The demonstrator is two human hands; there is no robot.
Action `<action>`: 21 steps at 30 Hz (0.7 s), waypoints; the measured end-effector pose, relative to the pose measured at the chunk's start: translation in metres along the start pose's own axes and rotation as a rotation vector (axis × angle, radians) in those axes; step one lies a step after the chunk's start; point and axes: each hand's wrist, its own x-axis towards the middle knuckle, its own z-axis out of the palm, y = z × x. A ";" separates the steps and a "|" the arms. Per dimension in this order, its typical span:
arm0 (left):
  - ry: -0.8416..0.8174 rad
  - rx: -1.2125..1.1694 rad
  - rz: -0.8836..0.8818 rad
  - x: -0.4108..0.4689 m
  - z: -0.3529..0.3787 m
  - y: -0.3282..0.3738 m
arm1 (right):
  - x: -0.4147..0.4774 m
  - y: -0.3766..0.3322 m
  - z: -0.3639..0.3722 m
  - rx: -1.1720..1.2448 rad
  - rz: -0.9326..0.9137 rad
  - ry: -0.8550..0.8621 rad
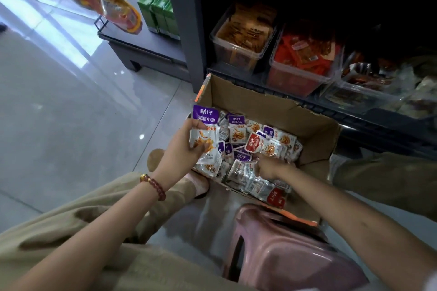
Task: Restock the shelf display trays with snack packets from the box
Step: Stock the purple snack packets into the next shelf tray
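Note:
An open cardboard box [272,104] sits on the floor in front of the shelf, full of small silver snack packets [238,134] with purple or red tops. My left hand [183,146] grips a stack of purple-topped packets [205,125] above the box's left edge. My right hand [268,165] reaches into the box with fingers curled among the packets and a red-topped packet [256,143] just above it; whether it holds one is hidden. Clear display trays stand on the low shelf behind: one with brown packets [238,52], one with red packets [302,75].
A pink plastic stool [283,250] stands close under me, touching the box's near side. More clear trays [369,99] fill the shelf to the right. Green cartons [158,10] stand on a grey stand at the left. Shiny tiled floor [71,101] lies open to the left.

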 end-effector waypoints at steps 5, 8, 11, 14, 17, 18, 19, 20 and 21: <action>-0.010 -0.005 -0.020 -0.001 0.001 0.000 | 0.003 0.001 0.023 -0.104 -0.004 0.115; -0.032 -0.023 -0.012 0.000 0.001 0.001 | -0.004 0.003 0.012 0.002 0.008 0.256; -0.048 -0.025 -0.028 0.001 0.000 0.004 | -0.026 -0.001 -0.024 0.172 -0.097 0.447; -0.059 -0.034 -0.080 0.004 0.002 0.010 | -0.070 -0.016 -0.060 0.415 -0.283 0.649; -0.053 -0.033 -0.109 0.009 0.006 0.022 | -0.121 -0.030 -0.084 0.538 -0.509 0.935; -0.043 -0.021 -0.078 0.010 0.008 0.029 | -0.135 -0.032 -0.089 0.521 -0.570 0.997; -0.032 -0.003 -0.033 0.013 0.009 0.036 | -0.148 -0.034 -0.093 0.512 -0.624 1.034; -0.017 0.006 0.013 0.016 0.010 0.045 | -0.161 -0.036 -0.097 0.503 -0.677 1.053; 0.000 0.000 0.051 0.018 0.010 0.054 | -0.173 -0.036 -0.100 0.486 -0.731 1.058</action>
